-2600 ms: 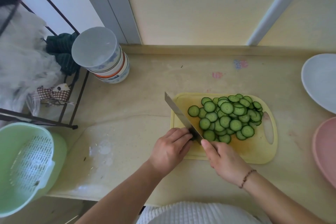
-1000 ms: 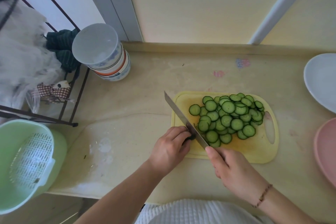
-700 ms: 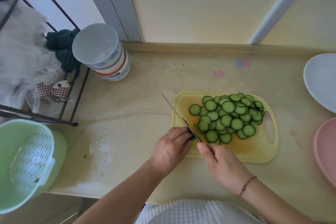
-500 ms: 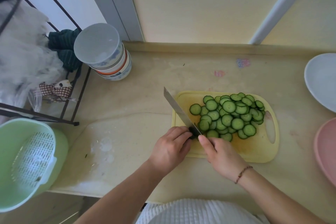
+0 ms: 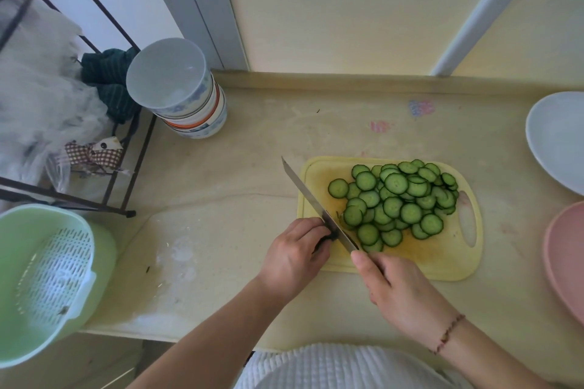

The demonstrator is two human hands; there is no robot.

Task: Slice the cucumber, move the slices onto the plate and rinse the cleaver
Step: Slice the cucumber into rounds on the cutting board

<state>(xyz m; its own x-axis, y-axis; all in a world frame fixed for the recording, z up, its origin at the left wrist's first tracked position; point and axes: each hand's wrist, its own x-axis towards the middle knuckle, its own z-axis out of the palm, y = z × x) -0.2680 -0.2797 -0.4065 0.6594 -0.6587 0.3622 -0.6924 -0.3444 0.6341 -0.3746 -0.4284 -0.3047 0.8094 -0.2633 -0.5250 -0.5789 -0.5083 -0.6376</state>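
Now, seen from the head camera: near lower centre of the frame, left hand [image 5: 295, 257] with fingers curled and pressed together over a small dark cucumber end [image 5: 328, 235], holding it down at the left edge of the yellow cutting board [image 5: 442, 262]. Just right of it, right hand [image 5: 398, 290] wrapped around the cleaver handle, forefinger stretched forward along the blade; handle itself hidden inside the fist. Cleaver [image 5: 313, 202] lying diagonal, tip toward the upper left and beyond the board's edge, heel touching the cucumber end beside the left fingertips. Hard to tell whether the edge already sits on the board or slightly above, perhaps raised a little.

Centre right of the frame: heap of cucumber slices [image 5: 398, 202] overlapping on the board, one slice apart at the left side of the heap. Right edge, upper part: white plate [image 5: 556, 142], only partly in the frame; below it a pink plate [image 5: 565, 262]. Upper left: stack of bowls [image 5: 186, 104] beside a black wire rack [image 5: 132, 174]. Lower left corner: green colander basket [image 5: 47, 275] at the counter's edge.
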